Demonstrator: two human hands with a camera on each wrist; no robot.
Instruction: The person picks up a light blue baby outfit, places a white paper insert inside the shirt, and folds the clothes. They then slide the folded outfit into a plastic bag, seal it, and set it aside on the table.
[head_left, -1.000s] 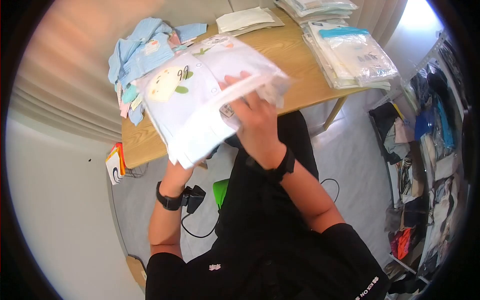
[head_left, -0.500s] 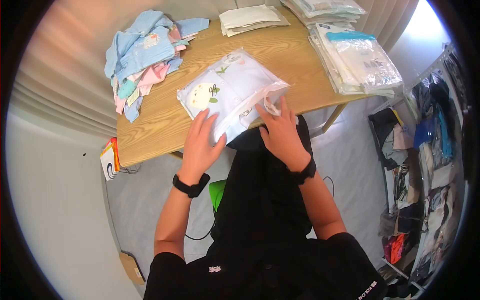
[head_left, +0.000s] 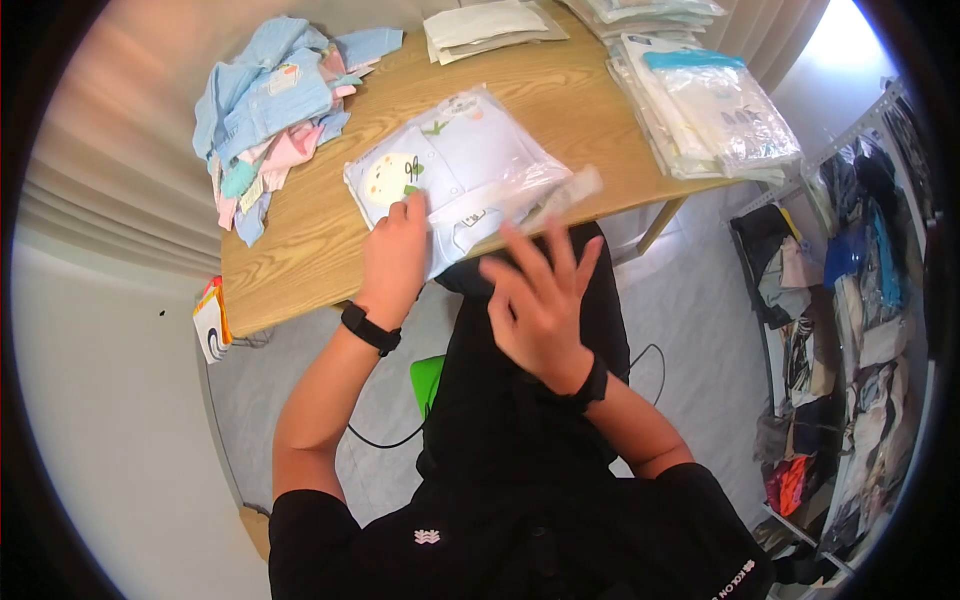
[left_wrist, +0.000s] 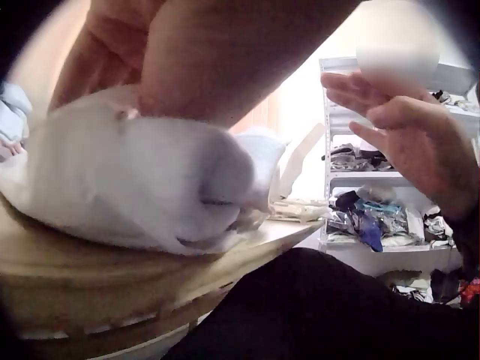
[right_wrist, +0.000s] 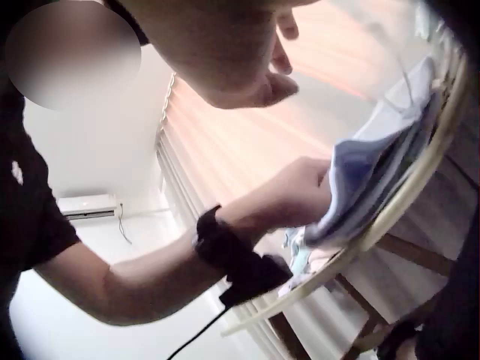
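A pale lavender baby garment with a round yellow face print lies folded in a clear plastic bag (head_left: 455,165) at the table's front edge. My left hand (head_left: 397,255) grips the near left edge of the bag, fingers curled over its top. In the right wrist view the left hand (right_wrist: 296,191) holds the layered edge of the bagged garment (right_wrist: 367,169). Spread and blurred by motion, my right hand (head_left: 540,310) is in front of the bag's right end, holding nothing. The left wrist view also shows this right hand (left_wrist: 409,131) raised apart from the bag.
On the wooden table (head_left: 290,270), a heap of baby clothes (head_left: 265,110) lies at the left. White flat packets (head_left: 490,30) sit at the back. Stacked bagged garments (head_left: 715,110) stand at the right. Shelves of clothing (head_left: 840,330) line the right side.
The bagged garment has come down from a raised, tilted position onto the table. My left hand's fingers have curled over its near left edge; my right hand has come off the bag.
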